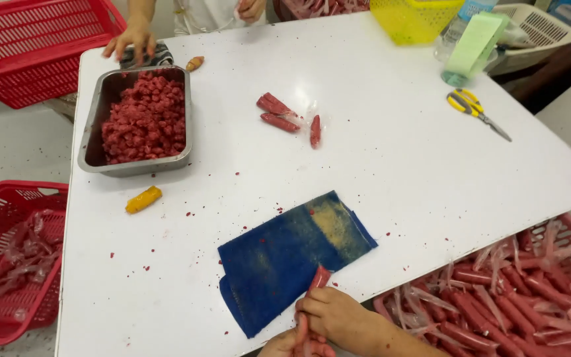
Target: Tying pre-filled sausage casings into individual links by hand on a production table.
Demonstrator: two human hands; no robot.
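Observation:
My right hand (332, 316) and my left hand (292, 345) are closed together on one thin red filled plastic tube (318, 279) at the table's near edge. The tube's tip rests on a stained blue cloth (285, 254) spread on the white table (378, 165). My left hand is partly cut off by the frame's bottom edge. Three more red tubes (279, 112) lie loose near the table's middle. A metal tray (94, 132) heaped with red chunks (145, 119) stands at the far left.
Another person's hand (130, 38) rests by the tray's far end. A small yellow piece (143, 199) lies near the tray. Yellow scissors (474, 109) lie far right. Red baskets stand at left (8, 264), top left (28, 46) and right (536, 291), the right one holding several red tubes.

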